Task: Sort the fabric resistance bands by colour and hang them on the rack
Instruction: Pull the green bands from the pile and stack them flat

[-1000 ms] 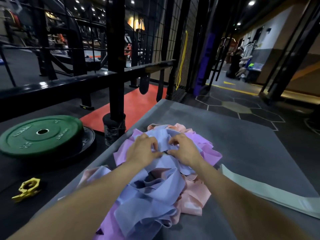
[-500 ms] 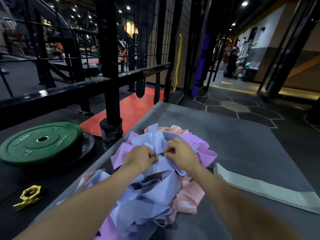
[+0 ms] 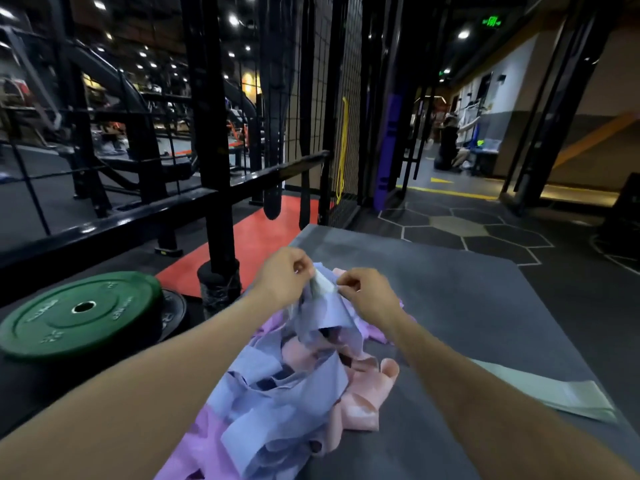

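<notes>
Both hands work above a tangled pile of fabric bands (image 3: 277, 386) on a grey mat (image 3: 467, 306); the left hand (image 3: 284, 277) and right hand (image 3: 369, 292) each pinch one raised pale green band (image 3: 322, 284), lifted clear of the blue, lilac and pink loops; another pale green band (image 3: 550, 393) lies flat to the right; a green weight plate (image 3: 79, 311) rests at left, beside the black rack (image 3: 214, 140).

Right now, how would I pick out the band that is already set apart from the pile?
Start at the grey mat and find the band pile in its middle. To the right, alone and flat near the mat's edge, lies the pale green band; the pile shows mostly blue, lilac and pink.
</notes>
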The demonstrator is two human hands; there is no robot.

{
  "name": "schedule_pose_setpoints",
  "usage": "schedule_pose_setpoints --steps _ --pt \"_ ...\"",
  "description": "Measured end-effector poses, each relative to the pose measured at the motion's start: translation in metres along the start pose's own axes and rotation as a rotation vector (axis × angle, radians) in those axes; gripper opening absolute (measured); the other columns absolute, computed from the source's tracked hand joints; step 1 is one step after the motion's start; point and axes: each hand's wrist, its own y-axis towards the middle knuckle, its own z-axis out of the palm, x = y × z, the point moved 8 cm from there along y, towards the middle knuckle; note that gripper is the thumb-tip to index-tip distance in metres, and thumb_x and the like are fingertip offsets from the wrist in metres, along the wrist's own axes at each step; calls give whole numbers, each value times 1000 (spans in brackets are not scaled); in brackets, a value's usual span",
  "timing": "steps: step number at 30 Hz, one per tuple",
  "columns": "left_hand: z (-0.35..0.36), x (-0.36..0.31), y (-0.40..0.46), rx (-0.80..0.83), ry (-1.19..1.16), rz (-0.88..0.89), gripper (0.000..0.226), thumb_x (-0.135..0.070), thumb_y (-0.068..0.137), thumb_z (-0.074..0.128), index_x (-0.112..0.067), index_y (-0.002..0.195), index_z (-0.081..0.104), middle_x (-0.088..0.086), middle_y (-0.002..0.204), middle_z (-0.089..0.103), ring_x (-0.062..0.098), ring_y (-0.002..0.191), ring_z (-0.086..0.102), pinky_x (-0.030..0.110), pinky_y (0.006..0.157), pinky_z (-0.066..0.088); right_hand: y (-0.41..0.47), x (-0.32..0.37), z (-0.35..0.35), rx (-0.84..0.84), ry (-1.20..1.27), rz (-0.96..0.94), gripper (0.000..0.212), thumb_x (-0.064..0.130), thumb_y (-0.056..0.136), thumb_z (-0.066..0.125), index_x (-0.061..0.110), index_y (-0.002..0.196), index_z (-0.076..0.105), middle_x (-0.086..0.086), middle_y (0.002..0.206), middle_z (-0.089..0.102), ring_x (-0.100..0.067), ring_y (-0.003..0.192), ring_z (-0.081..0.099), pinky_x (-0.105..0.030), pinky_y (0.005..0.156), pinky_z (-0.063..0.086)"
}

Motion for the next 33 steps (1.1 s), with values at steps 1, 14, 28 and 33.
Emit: schedule_pose_setpoints --steps 1,14,28,33 --pt "-7 -8 0 -19 -54 7 35 -4 86 59 -24 60 51 -8 66 55 7 60 51 26 68 42 -1 7 -6 10 -6 -11 11 8 86 58 3 89 68 -8 88 69 -16 76 53 -24 67 36" --pt "-97 -91 -11 -198 -388 101 19 -4 88 60 -18 75 58 -6 68 54 -1 58 47 8 60 37 -17 91 -68 -79 116 -133 18 7 81 68 4 98 62 -3 83 62 -15 76 57 -23 71 43" --pt "-106 -97 -36 -189 -428 -44 28 -4 89 58 -22 68 55 -5 70 54 6 65 47 17 65 40 -39 113 -126 -321 217 -64 27 5 84 60 21 62 54 1 63 57 -16 63 52 -20 56 44" --pt "-88 -115 -40 -36 -423 -50 29 -5 94 50 -19 70 45 -1 72 49 9 66 42 19 60 36 -42 132 -157 -425 211 -125 26 5 84 58 24 66 57 -1 69 61 -24 72 60 -35 67 52"
